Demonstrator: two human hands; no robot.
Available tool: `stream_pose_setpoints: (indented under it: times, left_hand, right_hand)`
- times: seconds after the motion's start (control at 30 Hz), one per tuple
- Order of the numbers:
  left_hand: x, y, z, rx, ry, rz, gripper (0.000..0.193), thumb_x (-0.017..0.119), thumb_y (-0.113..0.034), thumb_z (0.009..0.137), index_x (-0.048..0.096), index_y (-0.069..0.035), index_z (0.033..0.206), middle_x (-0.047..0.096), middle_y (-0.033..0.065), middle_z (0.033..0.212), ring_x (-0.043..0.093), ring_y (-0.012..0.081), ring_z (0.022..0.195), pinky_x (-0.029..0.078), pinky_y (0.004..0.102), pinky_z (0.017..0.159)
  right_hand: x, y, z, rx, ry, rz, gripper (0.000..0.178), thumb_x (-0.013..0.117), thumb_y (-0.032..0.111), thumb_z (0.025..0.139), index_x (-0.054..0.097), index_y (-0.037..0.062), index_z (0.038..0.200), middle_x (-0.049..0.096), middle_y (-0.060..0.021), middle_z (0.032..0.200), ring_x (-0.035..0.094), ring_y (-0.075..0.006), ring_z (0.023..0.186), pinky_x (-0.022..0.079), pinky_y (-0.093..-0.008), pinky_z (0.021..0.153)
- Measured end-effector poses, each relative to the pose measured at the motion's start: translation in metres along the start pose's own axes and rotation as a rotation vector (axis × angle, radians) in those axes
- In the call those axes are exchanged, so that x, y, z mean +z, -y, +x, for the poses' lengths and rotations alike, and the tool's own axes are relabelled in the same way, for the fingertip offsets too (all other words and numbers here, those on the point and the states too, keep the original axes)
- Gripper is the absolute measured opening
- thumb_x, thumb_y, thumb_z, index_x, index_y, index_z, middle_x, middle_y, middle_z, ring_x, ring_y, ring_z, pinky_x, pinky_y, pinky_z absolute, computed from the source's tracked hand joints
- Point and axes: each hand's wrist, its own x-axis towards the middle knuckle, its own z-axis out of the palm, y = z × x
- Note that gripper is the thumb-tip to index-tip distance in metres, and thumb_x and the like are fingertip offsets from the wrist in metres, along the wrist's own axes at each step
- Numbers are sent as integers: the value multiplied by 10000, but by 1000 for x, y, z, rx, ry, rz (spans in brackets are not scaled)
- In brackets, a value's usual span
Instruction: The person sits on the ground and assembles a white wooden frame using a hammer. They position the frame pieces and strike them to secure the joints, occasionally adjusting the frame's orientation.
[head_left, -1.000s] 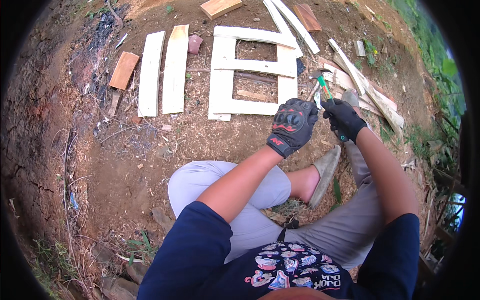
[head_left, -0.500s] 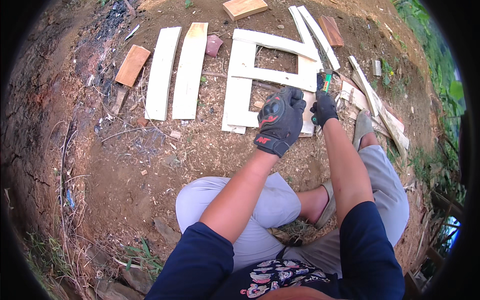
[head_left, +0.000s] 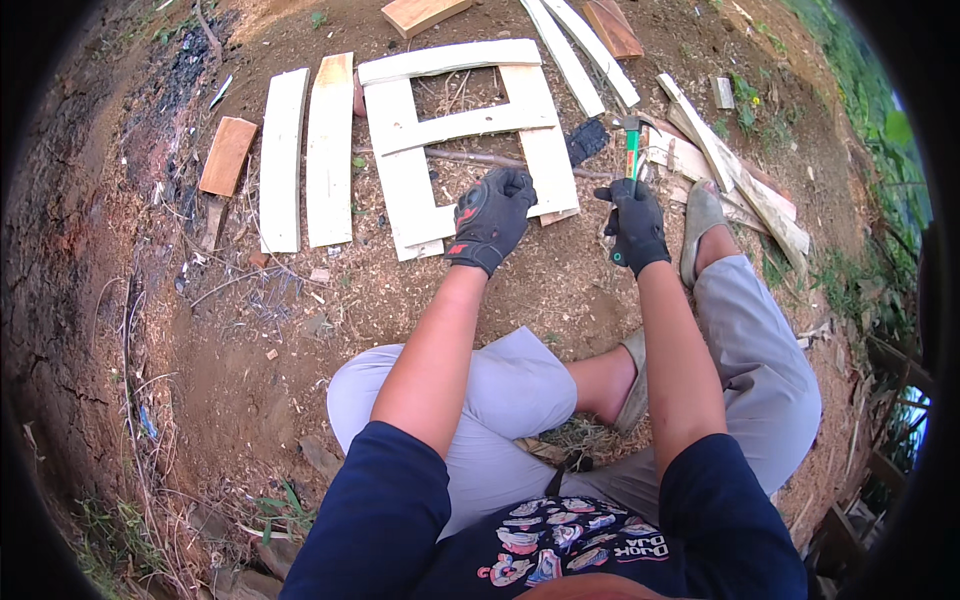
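You are not looking at any package, label, sign or screen here: nothing of that kind is lying on the dirt ground, near or far, left or right.

Two pale planks point(head_left: 305, 150) lay side by side on the dirt point(head_left: 200, 350), with a reddish block point(head_left: 227, 155) to their left. A tan block point(head_left: 420, 13) sat at the top edge; loose slats point(head_left: 580, 50) lay right of it.
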Motion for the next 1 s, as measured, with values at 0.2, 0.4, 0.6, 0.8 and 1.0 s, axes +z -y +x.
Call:
stream_pose_setpoints:
  times: [0.2,0.4,0.6,0.8,1.0]
  left_hand:
    - [25,-13,-5,-97,11,-22,378,849,-364,880,823,-70,1116,831,95,1099,771,225,1005,573,367,954]
    - [49,-8,9,-14,-4,-154,362,820,-344,935,834,-43,1136,831,87,1075,752,185,1016,561,359,965]
    - [76,-1,38,247,-35,173,281,798,-359,937,867,-118,1063,807,122,1150,746,290,1097,552,409,1001]
    - [113,35,67,408,-148,231,208,826,-313,890,876,-136,987,794,82,1153,605,354,1327,434,489,1184]
    - [124,37,72,422,-157,192,149,853,-268,864,875,-161,966,792,60,1160,601,343,1319,423,479,1194]
  right_hand:
    - [-65,-92,-106,312,-45,321,195,624,229,1082,581,75,1194,772,-127,1024,537,-118,550,518,-342,508]
    - [-45,-105,-135,378,1,63,198,632,254,1070,641,63,1122,752,-80,916,578,-127,554,498,-341,507]
    - [-33,-119,-128,389,67,118,195,660,272,1042,659,79,1068,728,-55,851,588,-123,568,498,-341,524]
    - [-28,-116,-123,449,60,148,168,675,240,1034,657,74,1046,704,-50,811,588,-111,589,500,-331,527]
    - [-28,-113,-124,464,59,150,174,672,238,1033,643,67,1043,702,-49,816,588,-114,590,505,-337,527]
